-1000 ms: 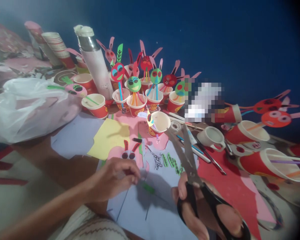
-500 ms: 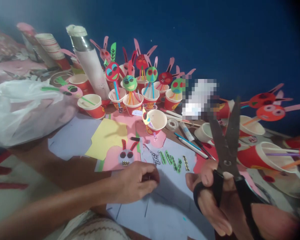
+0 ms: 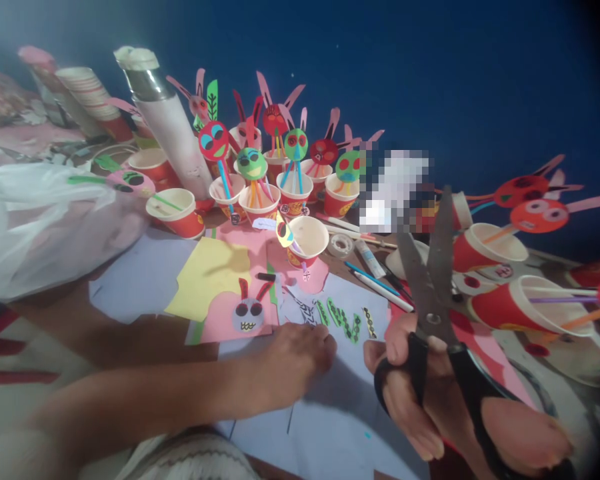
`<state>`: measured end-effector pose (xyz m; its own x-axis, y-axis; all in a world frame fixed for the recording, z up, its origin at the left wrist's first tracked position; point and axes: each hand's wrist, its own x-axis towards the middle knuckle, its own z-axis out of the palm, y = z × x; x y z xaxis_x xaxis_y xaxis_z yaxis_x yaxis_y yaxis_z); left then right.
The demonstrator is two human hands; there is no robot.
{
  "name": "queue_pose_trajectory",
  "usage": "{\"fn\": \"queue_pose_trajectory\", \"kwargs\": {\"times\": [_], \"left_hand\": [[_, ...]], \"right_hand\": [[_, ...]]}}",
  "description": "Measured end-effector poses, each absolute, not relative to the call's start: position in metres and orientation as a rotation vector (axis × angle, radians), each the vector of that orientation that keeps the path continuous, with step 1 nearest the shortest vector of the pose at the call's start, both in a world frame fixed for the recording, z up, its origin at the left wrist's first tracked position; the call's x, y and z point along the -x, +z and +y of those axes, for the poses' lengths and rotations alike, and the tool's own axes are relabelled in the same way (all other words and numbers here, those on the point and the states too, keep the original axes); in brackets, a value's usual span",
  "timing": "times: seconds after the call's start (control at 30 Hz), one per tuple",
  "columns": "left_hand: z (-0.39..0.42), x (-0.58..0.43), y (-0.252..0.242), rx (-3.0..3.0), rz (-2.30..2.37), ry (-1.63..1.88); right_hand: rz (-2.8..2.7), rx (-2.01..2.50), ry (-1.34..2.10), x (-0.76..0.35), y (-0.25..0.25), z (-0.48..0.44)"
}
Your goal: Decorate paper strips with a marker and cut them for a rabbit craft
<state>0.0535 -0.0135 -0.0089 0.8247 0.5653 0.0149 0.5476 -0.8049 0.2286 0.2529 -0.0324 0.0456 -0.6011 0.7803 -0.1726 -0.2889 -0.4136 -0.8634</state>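
My right hand [image 3: 410,393] grips black-handled scissors [image 3: 433,320], their blades spread apart and pointing up and away from me. On the white paper sheet [image 3: 340,407], my left hand [image 3: 300,357] lies palm down with its fingers curled; whatever is under the fingertips is hidden. Just beyond its knuckles lie black-and-white patterned scraps [image 3: 305,310] and green strips with dark dots [image 3: 343,319]. To the left of them, a grey paper face [image 3: 249,315] with red ears, black eyes and zigzag teeth rests on pink paper.
Several red-and-white paper cups with paper-face straw puppets stand at the back; one front cup [image 3: 310,240] holds a yellow piece. Around them are a flask [image 3: 167,127], a plastic bag [image 3: 45,227], tape [image 3: 341,245], pens [image 3: 380,290], a glue tube [image 3: 371,259] and yellow paper [image 3: 210,273].
My left hand has moved right and forward toward the patterned scraps, its fingers now turned down. The scissors stay in my right hand, with blades still apart, slightly further left in view.
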Motion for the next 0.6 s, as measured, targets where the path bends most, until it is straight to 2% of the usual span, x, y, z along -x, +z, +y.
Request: {"fn": "queue_pose_trajectory", "kwargs": {"times": [0.1,0.4,0.6], "left_hand": [[-0.017,-0.052,-0.01,-2.843,0.843,0.226],[-0.006,-0.068,-0.003,-2.741,0.943,0.119],[-0.015,-0.008,0.027,-2.244,1.09,0.5]], "right_hand": [[-1.1,0.714,1.935,-0.25,0.043,-0.038],[-1.17,0.718,1.918,-0.249,0.039,-0.036],[-1.218,0.795,1.899,-0.25,0.044,-0.034]]}}
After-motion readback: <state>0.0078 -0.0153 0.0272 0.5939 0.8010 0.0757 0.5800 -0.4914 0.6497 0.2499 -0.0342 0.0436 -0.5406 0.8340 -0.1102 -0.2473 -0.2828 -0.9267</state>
